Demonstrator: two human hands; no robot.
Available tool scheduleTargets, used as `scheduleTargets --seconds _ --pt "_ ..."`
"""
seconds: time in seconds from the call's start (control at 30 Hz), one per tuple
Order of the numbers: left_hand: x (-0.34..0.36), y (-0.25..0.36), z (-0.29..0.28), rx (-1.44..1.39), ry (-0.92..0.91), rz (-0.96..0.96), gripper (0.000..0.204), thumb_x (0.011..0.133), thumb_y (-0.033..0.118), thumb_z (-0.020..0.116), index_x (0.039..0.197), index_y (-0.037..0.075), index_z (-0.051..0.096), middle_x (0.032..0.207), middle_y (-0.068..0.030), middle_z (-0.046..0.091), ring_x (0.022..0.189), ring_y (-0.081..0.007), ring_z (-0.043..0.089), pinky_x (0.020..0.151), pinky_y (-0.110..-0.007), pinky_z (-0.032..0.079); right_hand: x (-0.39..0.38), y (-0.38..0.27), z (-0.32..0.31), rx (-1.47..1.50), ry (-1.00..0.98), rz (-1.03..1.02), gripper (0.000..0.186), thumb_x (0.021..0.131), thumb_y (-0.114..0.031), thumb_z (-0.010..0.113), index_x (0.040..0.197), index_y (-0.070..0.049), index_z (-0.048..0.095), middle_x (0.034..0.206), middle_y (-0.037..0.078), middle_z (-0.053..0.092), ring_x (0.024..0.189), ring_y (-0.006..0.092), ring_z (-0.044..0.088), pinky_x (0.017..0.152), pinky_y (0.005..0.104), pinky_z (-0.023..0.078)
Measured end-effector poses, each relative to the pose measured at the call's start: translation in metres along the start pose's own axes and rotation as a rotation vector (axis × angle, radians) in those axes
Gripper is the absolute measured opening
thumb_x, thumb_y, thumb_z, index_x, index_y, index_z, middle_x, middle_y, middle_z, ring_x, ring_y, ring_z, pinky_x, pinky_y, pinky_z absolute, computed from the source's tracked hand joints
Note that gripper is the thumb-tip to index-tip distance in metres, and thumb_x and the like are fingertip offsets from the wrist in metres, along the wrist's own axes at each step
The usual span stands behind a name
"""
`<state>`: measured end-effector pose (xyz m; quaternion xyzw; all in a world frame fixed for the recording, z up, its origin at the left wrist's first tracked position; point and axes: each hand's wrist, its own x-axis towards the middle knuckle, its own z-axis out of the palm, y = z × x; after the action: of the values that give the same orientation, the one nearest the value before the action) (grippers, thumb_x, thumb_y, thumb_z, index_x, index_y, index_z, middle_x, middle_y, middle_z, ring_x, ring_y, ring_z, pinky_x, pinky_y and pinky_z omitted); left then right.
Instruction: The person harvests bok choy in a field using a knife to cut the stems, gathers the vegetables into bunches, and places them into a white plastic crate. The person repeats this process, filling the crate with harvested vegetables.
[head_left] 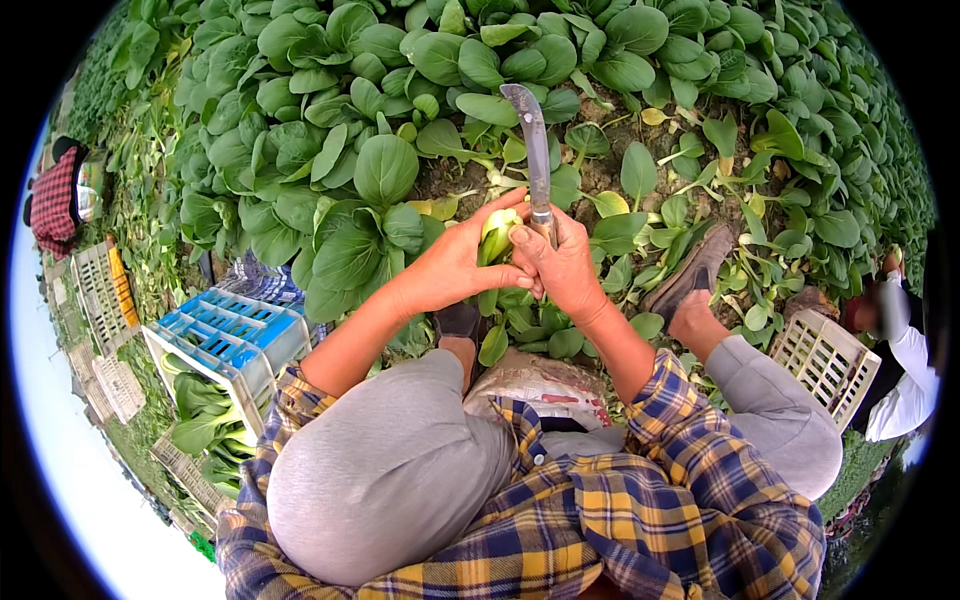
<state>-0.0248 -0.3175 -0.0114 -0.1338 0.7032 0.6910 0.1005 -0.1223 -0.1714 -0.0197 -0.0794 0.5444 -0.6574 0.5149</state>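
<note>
My left hand is closed around a bok choy, its pale cut base turned up between thumb and fingers. Most of that plant is hidden by the hand. In my right hand is a harvesting knife, gripped by its handle with the curved, dark blade pointing away from me. The right thumb touches or nearly touches the pale base, and both hands are close together. Just beyond them, leafy bok choy plants stand in the soil, with loose leaves around.
A crate with a blue top stands at my left, with bok choy beside it. Another crate is at the right, near a person in white sleeves. Far left are a person in a checked shirt and more crates.
</note>
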Motion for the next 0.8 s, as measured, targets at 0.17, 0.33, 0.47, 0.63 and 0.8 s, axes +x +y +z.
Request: scheduleTargets --seconds 0.17,0.33,0.47,0.63,0.8 --pt "0.006 -0.034 0.02 -0.221 0.026 -0.292 0.044 0.081 0.02 0.071 0.119 0.005 0.055 0.086 -0.0055 0.063 0.083 -0.0136 0.063 0.08 -0.032 0.051 0.013 0.023 -0.033 -0.173 0.109 0.025 0.035 0.096 -0.037 0.057 0.106 -0.004 0.059 0.06 -0.004 0.048 0.046 0.003 0.042 0.041 0.022 0.033" --pt "0.014 -0.039 0.013 0.824 0.189 -0.312 0.025 0.082 0.025 0.07 0.093 0.006 0.061 0.086 -0.0144 0.066 0.076 -0.0319 0.066 0.065 -0.043 0.05 0.022 0.061 -0.066 -0.924 0.066 -0.031 0.035 0.093 -0.035 0.058 0.093 0.001 0.055 0.068 0.017 0.06 0.063 0.0339 0.06 0.06 0.0402 0.046" --pt "-0.003 -0.067 -0.017 1.215 0.254 -0.305 0.046 0.076 0.019 0.07 0.119 0.007 0.056 0.124 -0.0167 0.057 0.079 -0.035 0.067 0.069 -0.042 0.054 0.029 0.086 -0.053 -1.028 -0.07 -0.051 0.031 0.093 -0.03 0.056 0.095 0.0 0.05 0.077 0.025 0.062 0.076 0.0454 0.059 0.067 0.0504 0.045" --pt "-0.018 -0.069 -0.045 1.505 0.204 -0.554 0.06 0.077 0.007 0.06 0.133 -0.002 0.044 0.137 -0.0178 0.045 0.076 -0.0273 0.069 0.065 -0.034 0.056 0.045 0.095 -0.039 -1.138 -0.104 -0.081 0.027 0.092 -0.026 0.055 0.097 -0.001 0.05 0.081 0.024 0.063 0.081 0.0444 0.06 0.071 0.0523 0.046" --pt "-0.072 -0.087 -0.046 1.513 0.289 -0.603 0.05 0.075 0.007 0.061 0.124 0.001 0.052 0.117 -0.0112 0.055 0.072 -0.0253 0.067 0.062 -0.034 0.054 0.068 0.096 -0.02 -1.146 -0.31 -0.014 0.032 0.093 -0.032 0.055 0.097 0.0 0.053 0.082 0.024 0.063 0.083 0.0433 0.061 0.073 0.0513 0.047"
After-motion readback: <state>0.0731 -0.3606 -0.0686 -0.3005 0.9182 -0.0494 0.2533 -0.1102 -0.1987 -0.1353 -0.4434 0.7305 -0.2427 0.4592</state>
